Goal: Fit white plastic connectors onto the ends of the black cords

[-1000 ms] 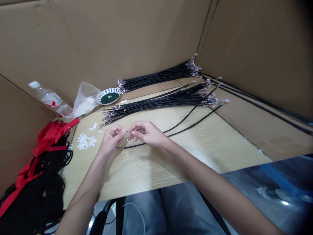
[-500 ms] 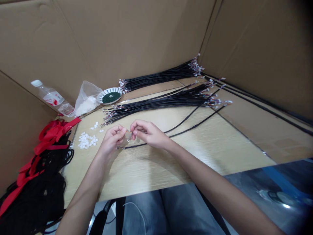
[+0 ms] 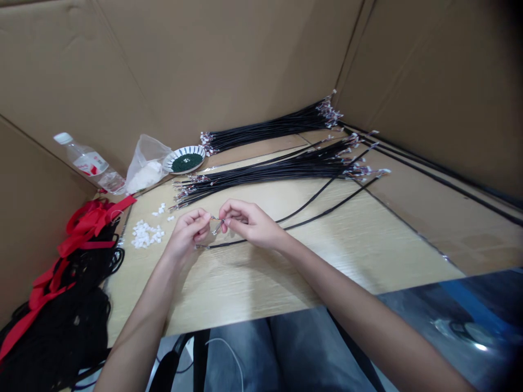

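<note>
Head view: a worker's left hand (image 3: 188, 231) and right hand (image 3: 250, 223) meet above a pale wood tabletop (image 3: 261, 283), fingers curled and closed in a pinch on the tip of a thin black cable (image 3: 318, 214). Its small metal end (image 3: 216, 226) shows between them, partly hidden by the fingertips. The cable looks light and limp and its fine tip delicate, best held close to the end between fingertips, with the slack trailing toward 2 o'clock. A thick bundle of matching cables (image 3: 261, 177) lies at 12 o'clock, near enough to snag, with a second bundle (image 3: 269, 124) behind it against a cardboard wall (image 3: 204, 65). A scatter of small white pieces (image 3: 144, 235) sits at 9 o'clock, just beside the left hand. Farther out at 10 o'clock stand a green-filled dish (image 3: 183, 161), a plastic bag (image 3: 145, 175) and a water bottle (image 3: 87, 163), while red straps (image 3: 92, 223) and black cords (image 3: 61, 326) heap at 8 o'clock.
</note>
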Demonstrator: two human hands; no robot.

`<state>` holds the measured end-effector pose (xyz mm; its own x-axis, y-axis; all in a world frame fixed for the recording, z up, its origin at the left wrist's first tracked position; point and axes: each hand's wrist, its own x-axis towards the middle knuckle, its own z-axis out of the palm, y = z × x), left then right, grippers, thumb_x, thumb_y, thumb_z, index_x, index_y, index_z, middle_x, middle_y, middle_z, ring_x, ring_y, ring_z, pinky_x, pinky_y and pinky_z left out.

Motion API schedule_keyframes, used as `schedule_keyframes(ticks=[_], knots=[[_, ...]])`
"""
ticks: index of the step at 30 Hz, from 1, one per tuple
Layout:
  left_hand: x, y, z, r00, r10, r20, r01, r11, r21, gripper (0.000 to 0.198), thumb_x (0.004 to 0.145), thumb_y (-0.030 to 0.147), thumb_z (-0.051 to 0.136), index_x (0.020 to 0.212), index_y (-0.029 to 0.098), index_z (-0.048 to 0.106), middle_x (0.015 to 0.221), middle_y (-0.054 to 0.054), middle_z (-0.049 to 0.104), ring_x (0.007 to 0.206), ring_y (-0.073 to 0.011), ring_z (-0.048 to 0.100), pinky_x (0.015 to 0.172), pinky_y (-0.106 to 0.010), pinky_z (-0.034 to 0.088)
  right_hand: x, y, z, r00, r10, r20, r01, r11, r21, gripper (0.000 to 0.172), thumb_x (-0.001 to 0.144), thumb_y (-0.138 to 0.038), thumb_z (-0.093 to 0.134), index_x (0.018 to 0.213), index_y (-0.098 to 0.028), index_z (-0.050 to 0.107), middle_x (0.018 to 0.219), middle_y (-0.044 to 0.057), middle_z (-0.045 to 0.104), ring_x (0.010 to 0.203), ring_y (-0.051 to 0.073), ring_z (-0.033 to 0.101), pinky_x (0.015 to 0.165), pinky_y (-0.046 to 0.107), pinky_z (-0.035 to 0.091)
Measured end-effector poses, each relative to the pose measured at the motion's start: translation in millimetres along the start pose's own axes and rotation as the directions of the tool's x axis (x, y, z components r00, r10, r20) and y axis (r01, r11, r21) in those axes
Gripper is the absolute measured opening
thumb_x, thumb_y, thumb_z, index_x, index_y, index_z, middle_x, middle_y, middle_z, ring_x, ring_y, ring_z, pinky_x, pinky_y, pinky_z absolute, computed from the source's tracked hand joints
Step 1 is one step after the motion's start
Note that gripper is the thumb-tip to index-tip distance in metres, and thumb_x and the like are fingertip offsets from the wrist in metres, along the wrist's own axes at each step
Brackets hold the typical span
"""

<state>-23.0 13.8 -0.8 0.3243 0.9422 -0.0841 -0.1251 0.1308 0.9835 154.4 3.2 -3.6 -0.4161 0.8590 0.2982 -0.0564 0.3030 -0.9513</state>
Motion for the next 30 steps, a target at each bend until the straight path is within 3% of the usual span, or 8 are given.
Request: schedule_keyframes(ticks=[8,20,25,30], knots=[[1.3,-2.2,-3.5,0.998,0.059,0.0,-0.058,0.993,0.1,0.027,0.075,0.038,0.068,0.076,0.013,0.06,0.05,0.006,0.037,0.042,-0.0031,0.026,0.04,-0.016,0.015,1.2,3.2,-1.0,1.0,0.001,0.017,-0.001,1.0,-0.027,0.007,0.083,-0.011,0.048,0.087,-0.016,0.05,0.07,0.0,0.059,0.065,0.011,0.056,0.062,0.023,0.042],[0.8,-1.7,-2.0,1.0,0.016,0.018,-0.018,0.996,0.092,0.034,0.075,0.043,0.067,0.065,0.014,0.051,0.05,0.005,0.04,0.041,-0.0039,0.029,0.039,-0.016,0.017,1.0,3.7,-1.6,0.999,-0.03,0.041,0.032,0.998,-0.055,0.006,0.085,-0.014,0.045,0.086,-0.016,0.05,0.07,-0.001,0.056,0.063,0.011,0.051,0.061,0.022,0.039],[0.4,-0.8,-0.2,1.0,-0.013,0.012,0.012,0.998,0.056,0.033,0.075,0.042,0.066,0.066,0.014,0.052,0.049,0.005,0.039,0.041,-0.004,0.027,0.039,-0.016,0.015,0.4,-0.3,-2.6,0.997,-0.056,0.048,0.062,0.988,-0.138,0.013,0.085,-0.012,0.043,0.08,-0.015,0.054,0.07,-0.001,0.056,0.058,0.009,0.044,0.056,0.021,0.034],[-0.7,0.1,1.2,1.0,-0.017,0.023,0.016,0.998,0.055,0.033,0.075,0.043,0.066,0.067,0.014,0.052,0.05,0.004,0.04,0.041,-0.0042,0.028,0.039,-0.017,0.015,0.9,-0.5,-2.3,0.998,-0.037,0.048,0.043,0.993,-0.112,0.016,0.082,-0.011,0.044,0.08,-0.014,0.059,0.068,0.0,0.057,0.059,0.01,0.047,0.056,0.021,0.036]])
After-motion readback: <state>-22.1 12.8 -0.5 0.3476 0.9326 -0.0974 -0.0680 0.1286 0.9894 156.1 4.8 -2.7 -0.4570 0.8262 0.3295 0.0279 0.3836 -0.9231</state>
